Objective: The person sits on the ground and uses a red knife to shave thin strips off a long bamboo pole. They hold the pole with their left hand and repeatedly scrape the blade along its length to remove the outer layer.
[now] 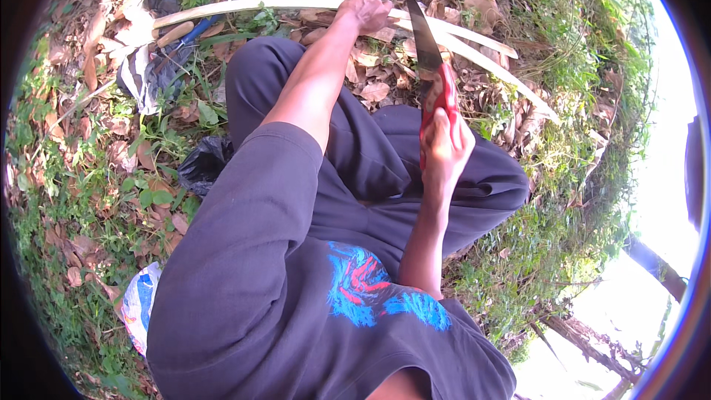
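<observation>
Gripping a red-handled saw (428,48), the right hand (448,144) is wrapped around its handle at 2 o'clock, while at 12 o'clock the left hand (361,13) curls closed on pale wooden strips (266,4). The wood passes at the left hand's fingers, stretching toward that hand's 9 o'clock and, as 2 diverging lengths, toward its 4 o'clock. Pointing toward 12 o'clock, the saw blade crosses the strips in view, its tip near the left hand on its 3 o'clock side; whether metal touches wood cannot be told. Brushy blue and red printing marks the dark shirt (311,304) at 6 o'clock. At 8 o'clock sits a white bag (141,304) with blue printing too small to read; a black plastic bag (201,167) lies at 9 o'clock, and a wooden handle (175,34) at 10 o'clock.
</observation>
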